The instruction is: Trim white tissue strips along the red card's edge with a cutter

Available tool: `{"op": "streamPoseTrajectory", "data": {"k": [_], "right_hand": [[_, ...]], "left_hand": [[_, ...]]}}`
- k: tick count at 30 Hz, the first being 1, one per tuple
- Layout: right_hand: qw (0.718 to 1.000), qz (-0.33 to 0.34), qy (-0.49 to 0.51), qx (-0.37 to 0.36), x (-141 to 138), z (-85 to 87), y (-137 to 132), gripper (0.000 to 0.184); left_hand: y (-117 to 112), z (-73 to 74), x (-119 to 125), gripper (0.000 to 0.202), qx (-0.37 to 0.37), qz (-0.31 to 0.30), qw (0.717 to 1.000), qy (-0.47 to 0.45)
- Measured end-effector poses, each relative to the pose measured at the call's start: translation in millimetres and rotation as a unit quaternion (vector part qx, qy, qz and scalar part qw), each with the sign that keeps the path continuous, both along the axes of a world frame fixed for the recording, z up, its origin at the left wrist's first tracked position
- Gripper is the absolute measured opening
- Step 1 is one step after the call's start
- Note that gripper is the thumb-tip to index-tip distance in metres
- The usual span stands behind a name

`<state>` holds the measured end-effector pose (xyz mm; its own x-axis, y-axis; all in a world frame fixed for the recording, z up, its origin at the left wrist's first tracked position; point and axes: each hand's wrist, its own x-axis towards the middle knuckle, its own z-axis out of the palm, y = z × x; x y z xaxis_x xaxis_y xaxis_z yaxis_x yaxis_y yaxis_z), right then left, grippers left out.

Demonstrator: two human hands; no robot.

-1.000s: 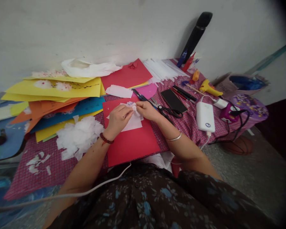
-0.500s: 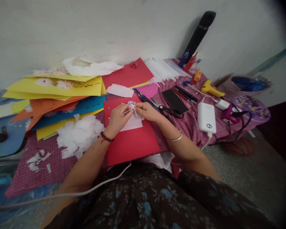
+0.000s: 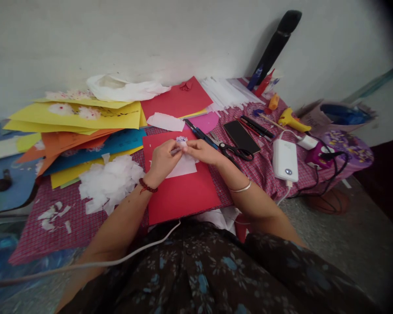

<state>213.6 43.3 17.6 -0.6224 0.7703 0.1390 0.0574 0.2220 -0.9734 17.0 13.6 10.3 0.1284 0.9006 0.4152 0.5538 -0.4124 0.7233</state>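
Between my fingertips is a small white paper flower with purple-blue edges. My left hand pinches it from the left, a dark bead bracelet at the wrist. From the right, my right hand closes its thumb and fingers on the same flower; the fingers partly hide its base. Under both hands lies a piece of white paper on a red card sheet. A heap of crumpled white tissue paper is left of my left hand. Scissors with black handles rest right of my right hand.
Stacked coloured sheets fill the left side. A phone, pens, a white power bank, a yellow glue gun and a purple plug block with cables lie right. A white cable crosses my lap.
My fingers have shifted slightly around the flower, and the right thumb now lies across its base. The whole view has moved a little; the other things stay in place.
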Motion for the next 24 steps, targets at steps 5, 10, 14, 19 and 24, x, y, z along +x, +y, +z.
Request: {"op": "streamPoseTrajectory", "data": {"k": [5, 10, 14, 19, 24], "right_hand": [[0.999, -0.01, 0.021, -0.043, -5, -5.5, 1, 0.045], [0.993, -0.038, 0.054, -0.095, -4, -8.0, 1, 0.036], [0.982, -0.09, 0.107, -0.129, 1, -9.0, 5, 0.041], [0.959, -0.152, 0.18, -0.156, 11, -8.2, 15, 0.041], [0.94, -0.179, 0.227, -0.18, 18, -3.6, 17, 0.041]], "left_hand": [[6, -2.7, -1, 0.027, -0.048, 0.004, 0.998, -0.043], [10, 5.7, -11, 0.041, -0.095, -0.056, 0.99, -0.086], [12, 16.5, -28, 0.05, -0.114, -0.085, 0.984, -0.108], [23, 17.3, -44, 0.042, -0.106, -0.079, 0.99, -0.059], [28, 9.3, -42, 0.01, -0.06, -0.037, 0.993, -0.09]]}}
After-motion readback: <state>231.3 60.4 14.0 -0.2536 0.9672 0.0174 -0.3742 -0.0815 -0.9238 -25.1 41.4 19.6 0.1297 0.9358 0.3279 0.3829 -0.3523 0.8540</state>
